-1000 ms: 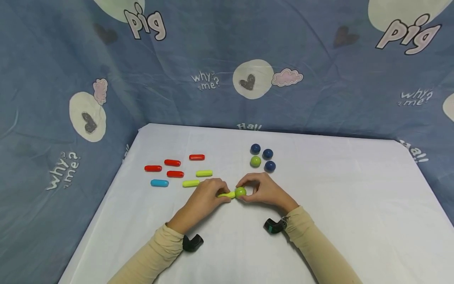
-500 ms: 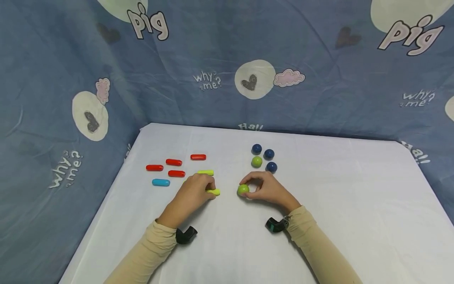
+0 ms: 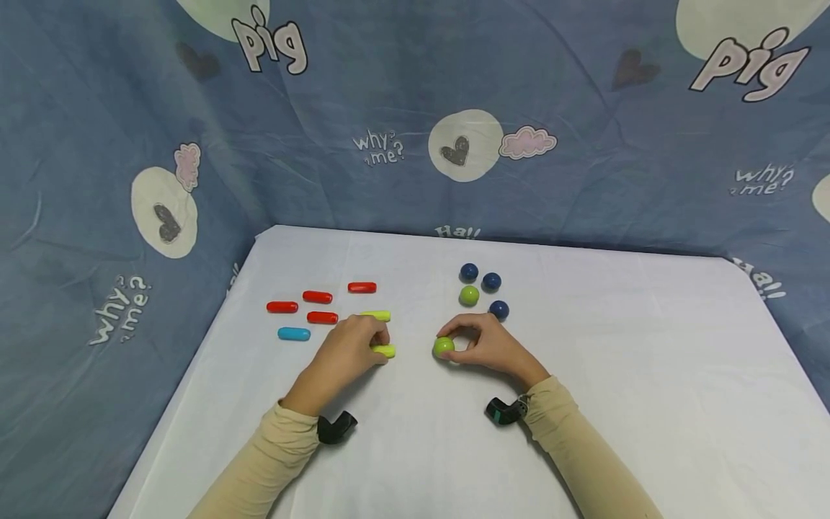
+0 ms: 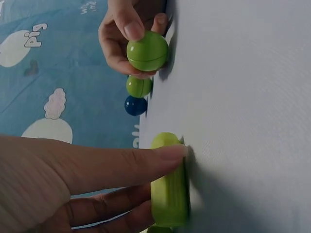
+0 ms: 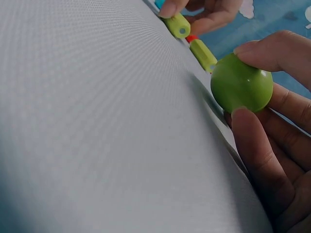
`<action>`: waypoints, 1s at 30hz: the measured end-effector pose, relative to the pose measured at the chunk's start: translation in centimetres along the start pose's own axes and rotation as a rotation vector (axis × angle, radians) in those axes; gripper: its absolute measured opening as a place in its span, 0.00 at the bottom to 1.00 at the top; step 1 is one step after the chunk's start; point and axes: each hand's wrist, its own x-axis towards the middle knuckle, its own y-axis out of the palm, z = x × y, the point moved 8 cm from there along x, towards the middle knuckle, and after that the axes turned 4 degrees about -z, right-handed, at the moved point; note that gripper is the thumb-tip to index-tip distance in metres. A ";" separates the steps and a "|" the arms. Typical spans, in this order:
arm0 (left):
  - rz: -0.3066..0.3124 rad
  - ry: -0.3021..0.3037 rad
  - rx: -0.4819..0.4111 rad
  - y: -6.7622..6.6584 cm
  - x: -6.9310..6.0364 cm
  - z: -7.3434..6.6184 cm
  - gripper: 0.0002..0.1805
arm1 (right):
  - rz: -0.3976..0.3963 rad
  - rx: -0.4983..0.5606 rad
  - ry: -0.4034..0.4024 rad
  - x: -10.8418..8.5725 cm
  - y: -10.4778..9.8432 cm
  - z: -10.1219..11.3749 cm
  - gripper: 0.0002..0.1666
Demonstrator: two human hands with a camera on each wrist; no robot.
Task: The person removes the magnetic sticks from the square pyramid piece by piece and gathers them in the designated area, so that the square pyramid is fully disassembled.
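In the head view my left hand [image 3: 344, 352] pinches a short yellow-green rod [image 3: 386, 351] low over the white table. The left wrist view has the thumb across the rod's [image 4: 167, 199] side, fingers curled behind. My right hand [image 3: 491, 346] grips a glossy green ball [image 3: 444, 347] between thumb and fingertips; the right wrist view shows this ball [image 5: 242, 83] large. Rod and ball are apart, with a gap between the hands. Just beyond the left hand lies another yellow-green rod [image 3: 377, 316], partly covered by it.
Several red rods, one of them [image 3: 322, 317] near the left hand, and a blue rod [image 3: 294, 334] lie on the left. Beyond the right hand are a second green ball [image 3: 469, 295] and dark blue balls [image 3: 498, 310]. A printed blue cloth [image 3: 402, 194] hangs behind the table [image 3: 616, 324].
The left hand has drawn its rod leftward, away from the green ball it met a second ago. The right hand has barely moved. The nearest dark blue ball has shifted slightly toward me.
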 end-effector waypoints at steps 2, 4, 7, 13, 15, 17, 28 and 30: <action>-0.001 0.020 0.000 -0.1 -0.1 -0.4 0.11 | -0.002 0.004 0.001 0.0 0.0 0.0 0.17; 0.003 0.051 -0.008 0.0 -0.2 -1.0 0.12 | -0.005 0.003 0.003 0.0 0.0 0.0 0.18; 0.037 0.116 -0.051 0.4 -0.3 -2.1 0.13 | -0.008 -0.003 0.009 0.1 0.1 0.0 0.18; 0.197 0.285 -0.115 2.5 -1.2 -4.5 0.11 | -0.005 -0.005 0.012 0.2 0.2 0.0 0.17; 0.253 0.332 -0.118 3.3 -1.5 -5.0 0.11 | -0.007 -0.007 0.006 0.2 0.2 0.1 0.17; 0.299 0.372 -0.118 4.0 -1.8 -5.3 0.11 | -0.011 -0.012 0.001 0.1 0.1 0.2 0.17; 0.367 0.406 -0.142 5.3 -2.0 -5.6 0.10 | -0.006 0.057 -0.027 0.0 -0.3 0.5 0.18; 0.370 0.402 -0.151 5.3 -2.0 -5.5 0.10 | -0.005 0.098 -0.022 0.0 -0.5 0.5 0.18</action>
